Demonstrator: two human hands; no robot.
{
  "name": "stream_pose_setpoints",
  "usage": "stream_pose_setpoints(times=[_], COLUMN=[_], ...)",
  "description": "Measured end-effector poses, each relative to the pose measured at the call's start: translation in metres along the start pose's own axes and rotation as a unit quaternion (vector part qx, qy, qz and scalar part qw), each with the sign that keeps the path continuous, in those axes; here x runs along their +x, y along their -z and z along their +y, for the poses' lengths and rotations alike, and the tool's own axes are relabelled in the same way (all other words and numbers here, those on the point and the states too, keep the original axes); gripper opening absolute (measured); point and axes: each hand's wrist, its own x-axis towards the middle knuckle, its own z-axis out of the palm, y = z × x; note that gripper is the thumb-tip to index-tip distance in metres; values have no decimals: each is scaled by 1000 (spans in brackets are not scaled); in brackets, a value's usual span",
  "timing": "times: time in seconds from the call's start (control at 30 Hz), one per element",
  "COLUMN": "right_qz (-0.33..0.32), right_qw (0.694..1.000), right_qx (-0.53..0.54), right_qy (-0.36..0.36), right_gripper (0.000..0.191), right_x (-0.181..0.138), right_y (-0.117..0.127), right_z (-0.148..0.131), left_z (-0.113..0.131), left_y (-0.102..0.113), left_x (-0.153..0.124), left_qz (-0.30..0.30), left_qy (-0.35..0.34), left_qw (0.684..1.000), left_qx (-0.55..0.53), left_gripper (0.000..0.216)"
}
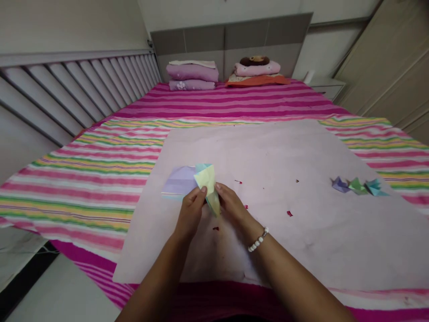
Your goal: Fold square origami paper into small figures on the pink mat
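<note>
Both hands (192,210) (231,206) pinch folded paper (208,183); pale yellow-green, creased.

We see a pale yellow folded paper (207,180) just left of the frame's centre, pinched at its lower part and standing tilted, one corner pointing up. A light blue sheet shows behind its top edge, and its lower end looks greenish between the fingers.

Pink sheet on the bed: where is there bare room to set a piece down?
Widest bare stretch on the pink sheet: between both hands' yellow paper and the three folded figures, apart from red scraps. Crowded: around the paper stack by the left hand and right hand.
</note>
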Motion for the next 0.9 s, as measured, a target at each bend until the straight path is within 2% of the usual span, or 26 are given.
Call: stream_pose_setpoints(times=[0.13,0.33,0.4,0.53,0.63,0.73,0.9], right_qz=[-38,-76,-71,-55,-60,-54,-28], right_qw=[999,994,992,991,991,989,984], right_qx=[15,65,90,98,105,113,138], right_qy=[4,-33,-49,-67,-64,-74,-107], right_gripper=[41,59,56,43,37,36,40], right_x=[-5,-8,-8,-8,-9,-10,-13], right_y=[-3,-11,-13,-11,-7,-4,-3], right_z=[-3,0,4,9,12,13,14], left_z=[-7,-11,-13,-16,-18,-18,-14], left_y=[-1,0,0,2,5,8,8], left_x=[0,-2,-2,-2,-4,-5,-8], left_qz=[49,68,47,-31,-64,-70,-52], left_qy=[-35,-58,-61,-37,2,32,57], left_qw=[995,989,988,995,998,997,997], left_qx=[83,121,135,82,21,-11,6], left_gripper=[22,12,3,43,55,52,40])
